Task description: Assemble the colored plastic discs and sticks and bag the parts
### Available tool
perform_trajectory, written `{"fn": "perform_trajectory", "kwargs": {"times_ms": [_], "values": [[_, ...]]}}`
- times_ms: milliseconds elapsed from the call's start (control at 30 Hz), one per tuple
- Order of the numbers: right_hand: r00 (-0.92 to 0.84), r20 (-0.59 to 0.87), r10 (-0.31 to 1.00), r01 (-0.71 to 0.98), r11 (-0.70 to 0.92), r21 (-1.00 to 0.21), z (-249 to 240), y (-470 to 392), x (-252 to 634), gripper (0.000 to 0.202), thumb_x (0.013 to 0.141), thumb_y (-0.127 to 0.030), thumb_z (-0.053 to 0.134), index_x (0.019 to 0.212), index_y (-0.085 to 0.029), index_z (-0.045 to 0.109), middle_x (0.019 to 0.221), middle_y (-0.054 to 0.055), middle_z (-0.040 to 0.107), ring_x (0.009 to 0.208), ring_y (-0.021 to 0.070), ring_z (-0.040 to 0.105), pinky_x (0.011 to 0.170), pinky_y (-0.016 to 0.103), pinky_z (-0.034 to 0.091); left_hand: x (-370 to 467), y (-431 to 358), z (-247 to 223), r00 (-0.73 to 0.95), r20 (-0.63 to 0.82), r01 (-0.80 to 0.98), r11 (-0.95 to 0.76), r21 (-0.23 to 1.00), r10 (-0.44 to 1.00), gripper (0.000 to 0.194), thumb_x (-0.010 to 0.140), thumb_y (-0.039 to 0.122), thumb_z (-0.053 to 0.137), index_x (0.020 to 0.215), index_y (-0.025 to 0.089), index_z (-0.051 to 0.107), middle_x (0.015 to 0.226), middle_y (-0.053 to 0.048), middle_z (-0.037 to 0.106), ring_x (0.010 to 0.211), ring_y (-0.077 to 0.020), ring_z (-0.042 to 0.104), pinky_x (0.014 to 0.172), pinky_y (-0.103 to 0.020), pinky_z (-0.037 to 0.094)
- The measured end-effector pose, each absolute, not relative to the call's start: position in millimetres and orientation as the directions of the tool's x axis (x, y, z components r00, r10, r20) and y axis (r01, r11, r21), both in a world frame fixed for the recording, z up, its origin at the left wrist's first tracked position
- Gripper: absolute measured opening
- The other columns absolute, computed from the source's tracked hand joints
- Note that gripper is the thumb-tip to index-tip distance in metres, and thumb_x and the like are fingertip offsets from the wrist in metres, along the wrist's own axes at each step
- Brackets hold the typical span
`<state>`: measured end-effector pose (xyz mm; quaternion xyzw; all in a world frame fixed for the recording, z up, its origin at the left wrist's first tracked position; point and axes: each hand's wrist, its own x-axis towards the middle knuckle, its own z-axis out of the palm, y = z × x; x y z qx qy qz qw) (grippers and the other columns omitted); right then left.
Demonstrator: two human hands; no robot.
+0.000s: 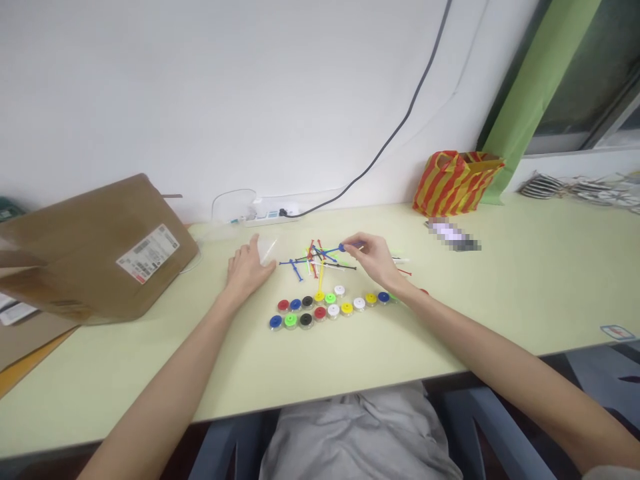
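grey-clothed lap (357, 437), right hand (375, 260) pinched closed on a blue stick (331, 251), coloured sticks (316, 257) left of its fingertips, left hand (247, 269) loosely spread beside clear plastic (269, 250), lidded pots (320, 313) nearer than both.

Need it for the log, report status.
Right hand pinching blue stick. Left hand open at clear plastic. Stick pile between. Right forearm partly hiding jars.
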<state>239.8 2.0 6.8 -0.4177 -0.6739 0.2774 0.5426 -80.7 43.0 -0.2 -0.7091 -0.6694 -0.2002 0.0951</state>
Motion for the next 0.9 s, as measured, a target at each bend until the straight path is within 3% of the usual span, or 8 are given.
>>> {"fn": "perform_trajectory", "kwargs": {"times_ms": [200,367,467,600,667,900], "values": [[-0.054,0.564,0.824,0.268,0.556,-0.787,14,-6,236,0.018,0.091,-0.03,0.061,0.096,-0.019,0.074,0.101,0.007,0.077,0.087,0.0201,0.07,0.079,0.033,0.053,-56,29,17,0.238,0.559,0.953,-0.302,0.025,0.795,0.084,0.084,0.038,0.06,0.157,0.018,0.025,0.132,-0.02,0.056,0.124,-0.04,0.05,0.102,-0.053,0.039],[0.005,0.679,0.735,0.304,0.645,-0.701,22,-17,234,0.017,0.095,-0.024,0.058,0.099,-0.02,0.073,0.102,0.006,0.075,0.094,0.0199,0.069,0.082,0.032,0.053,-29,12,22,0.472,0.578,0.841,-0.537,-0.067,0.666,0.083,0.081,0.029,0.064,0.156,0.023,0.028,0.143,-0.015,0.051,0.131,-0.0359,0.046,0.107,-0.048,0.035],[-0.024,0.765,0.644,0.406,0.705,-0.581,21,-15,237,0.019,0.099,-0.022,0.054,0.099,-0.022,0.072,0.1,0.007,0.074,0.094,0.0205,0.067,0.082,0.034,0.052,-19,5,21,0.555,0.556,0.773,-0.631,-0.07,0.618,0.085,0.081,0.026,0.065,0.156,0.025,0.025,0.148,-0.013,0.049,0.136,-0.0336,0.044,0.108,-0.046,0.035],[-0.216,0.831,0.512,0.508,0.786,-0.352,12,-7,238,0.023,0.101,-0.019,0.049,0.097,-0.023,0.072,0.094,0.008,0.071,0.092,0.022,0.063,0.082,0.038,0.052,-13,1,19,0.615,0.547,0.718,-0.69,-0.091,0.568,0.083,0.083,0.026,0.063,0.156,0.024,0.023,0.149,-0.013,0.049,0.138,-0.0316,0.044,0.107,-0.045,0.036],[-0.279,0.831,0.481,0.515,0.805,-0.293,8,-6,236,0.023,0.101,-0.018,0.05,0.096,-0.023,0.072,0.091,0.008,0.071,0.09,0.022,0.062,0.08,0.037,0.052,-13,1,18,0.631,0.56,0.695,-0.712,-0.101,0.537,0.083,0.084,0.026,0.063,0.156,0.024,0.022,0.148,-0.013,0.05,0.138,-0.0309,0.045,0.106,-0.044,0.037],[-0.333,0.785,0.523,0.43,0.825,-0.368,12,-21,221,0.02,0.098,-0.012,0.054,0.097,-0.021,0.071,0.096,0.006,0.072,0.092,0.0188,0.066,0.084,0.033,0.053,-5,-2,16,0.646,0.627,0.638,-0.759,-0.13,0.435,0.075,0.089,0.027,0.059,0.155,0.024,0.024,0.144,-0.013,0.054,0.136,-0.029,0.048,0.106,-0.043,0.037]]}}
